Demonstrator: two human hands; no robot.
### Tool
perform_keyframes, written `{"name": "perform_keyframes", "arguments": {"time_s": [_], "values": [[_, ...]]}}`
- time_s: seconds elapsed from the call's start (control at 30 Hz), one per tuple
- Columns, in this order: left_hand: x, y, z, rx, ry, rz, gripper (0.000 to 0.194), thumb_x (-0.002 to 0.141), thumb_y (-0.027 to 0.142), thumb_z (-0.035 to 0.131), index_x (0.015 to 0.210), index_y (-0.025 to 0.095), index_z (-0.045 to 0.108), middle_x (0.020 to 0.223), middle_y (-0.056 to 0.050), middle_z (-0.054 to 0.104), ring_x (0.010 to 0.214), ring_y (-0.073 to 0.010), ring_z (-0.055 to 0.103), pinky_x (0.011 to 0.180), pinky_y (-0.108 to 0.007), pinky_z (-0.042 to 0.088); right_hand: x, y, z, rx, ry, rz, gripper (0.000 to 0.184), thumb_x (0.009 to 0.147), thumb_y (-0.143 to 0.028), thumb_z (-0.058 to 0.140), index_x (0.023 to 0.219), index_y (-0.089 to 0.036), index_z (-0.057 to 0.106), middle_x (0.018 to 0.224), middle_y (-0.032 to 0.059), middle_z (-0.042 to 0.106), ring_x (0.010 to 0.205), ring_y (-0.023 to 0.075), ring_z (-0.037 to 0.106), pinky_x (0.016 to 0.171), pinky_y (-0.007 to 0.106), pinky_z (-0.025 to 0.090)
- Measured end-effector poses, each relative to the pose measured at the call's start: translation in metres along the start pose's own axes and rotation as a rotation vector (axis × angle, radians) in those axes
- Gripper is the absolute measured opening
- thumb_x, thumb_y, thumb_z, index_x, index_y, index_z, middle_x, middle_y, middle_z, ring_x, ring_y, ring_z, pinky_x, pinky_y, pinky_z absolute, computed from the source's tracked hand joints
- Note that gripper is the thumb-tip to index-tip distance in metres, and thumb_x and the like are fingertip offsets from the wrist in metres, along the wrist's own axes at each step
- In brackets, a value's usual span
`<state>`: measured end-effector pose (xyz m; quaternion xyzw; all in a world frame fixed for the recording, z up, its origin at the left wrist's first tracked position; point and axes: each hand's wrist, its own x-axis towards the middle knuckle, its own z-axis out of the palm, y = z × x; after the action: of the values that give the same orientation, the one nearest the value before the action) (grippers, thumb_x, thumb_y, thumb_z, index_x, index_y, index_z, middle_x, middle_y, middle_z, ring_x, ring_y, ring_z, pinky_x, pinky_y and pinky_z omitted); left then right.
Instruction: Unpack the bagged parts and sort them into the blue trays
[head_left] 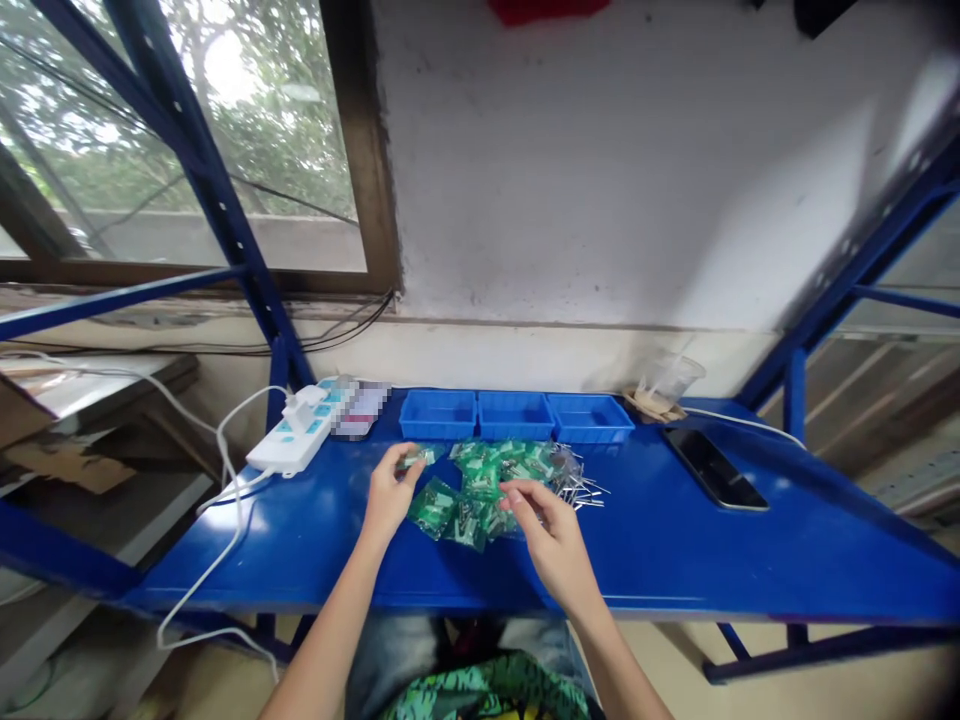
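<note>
My left hand (390, 488) is closed on a small clear-and-green plastic bag (426, 456) at the left of the heap. Over the heap's right side, my right hand (553, 540) has its thumb and forefinger pinched together against a green plastic bag (484, 482); how firmly it grips cannot be made out. Several similar green bags (435, 506) with small pale parts inside lie piled between the two hands. Loose thin metal pins (581, 490) are scattered just right of the pile.
Three blue trays (439, 430) stand in a row behind the bags. A white power strip (294, 440) with cords and a phone-like object (364, 410) are at left. A black phone (716, 470) and a clear plastic cup (673, 378) are at right on the blue table (637, 560).
</note>
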<state>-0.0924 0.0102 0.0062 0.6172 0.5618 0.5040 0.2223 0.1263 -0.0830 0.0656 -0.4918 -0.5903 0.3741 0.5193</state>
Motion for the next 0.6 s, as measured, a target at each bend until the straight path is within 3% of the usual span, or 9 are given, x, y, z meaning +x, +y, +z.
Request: {"name": "perform_keyframes", "arguments": {"time_s": [0.17,0.27,0.33,0.47,0.53,0.6], "values": [[-0.035,0.028,-0.003,-0.05,-0.012,0.169,0.013,0.08,0.024,0.051,0.073,0.019,0.061,0.102,-0.008,0.061,0.099,-0.0206,0.059,0.087,-0.034,0.049,0.006,0.003,0.018,0.323,-0.149,0.149,0.037,0.082,-0.047,0.054,0.106,-0.019,0.059,0.079,0.0034,0.065,0.075,0.0168,0.06,0.071,0.029,0.046],[-0.059,0.048,-0.005,-0.009,-0.078,0.433,0.023,0.082,0.012,0.047,0.068,0.02,0.063,0.104,-0.007,0.061,0.103,-0.0208,0.059,0.088,-0.036,0.049,0.011,0.007,0.033,0.502,-0.236,0.232,0.039,0.078,-0.047,0.059,0.102,-0.017,0.058,0.066,-0.0009,0.058,0.06,0.0122,0.055,0.057,0.025,0.044],[-0.068,0.058,-0.009,0.027,-0.062,0.531,0.025,0.082,0.009,0.047,0.074,0.022,0.068,0.105,-0.006,0.062,0.107,-0.0206,0.058,0.091,-0.037,0.049,0.011,0.008,0.04,0.5,-0.2,0.212,0.034,0.076,-0.044,0.063,0.095,-0.017,0.058,0.059,-0.0053,0.051,0.052,0.0093,0.05,0.051,0.022,0.04],[-0.066,0.071,-0.015,0.031,-0.02,0.579,0.028,0.083,0.009,0.048,0.069,0.023,0.068,0.095,-0.004,0.065,0.102,-0.0199,0.061,0.09,-0.038,0.052,0.007,0.006,0.049,0.453,-0.218,0.176,0.04,0.074,-0.039,0.066,0.107,-0.021,0.052,0.059,-0.0087,0.049,0.049,0.0079,0.048,0.05,0.021,0.038],[-0.063,0.075,-0.016,0.024,-0.01,0.553,0.029,0.083,0.011,0.047,0.063,0.022,0.066,0.098,-0.004,0.065,0.101,-0.0201,0.062,0.089,-0.037,0.053,0.008,0.004,0.05,0.429,-0.297,0.197,0.033,0.073,-0.04,0.066,0.096,-0.019,0.056,0.055,-0.0088,0.047,0.047,0.0078,0.047,0.05,0.021,0.037],[-0.068,0.074,-0.019,0.003,0.054,0.489,0.025,0.082,0.012,0.048,0.069,0.023,0.066,0.107,-0.005,0.063,0.103,-0.0213,0.061,0.087,-0.038,0.054,0.016,0.004,0.048,0.424,-0.296,0.213,0.027,0.072,-0.042,0.066,0.077,-0.018,0.054,0.048,-0.0093,0.044,0.043,0.0071,0.043,0.048,0.021,0.034]]}}
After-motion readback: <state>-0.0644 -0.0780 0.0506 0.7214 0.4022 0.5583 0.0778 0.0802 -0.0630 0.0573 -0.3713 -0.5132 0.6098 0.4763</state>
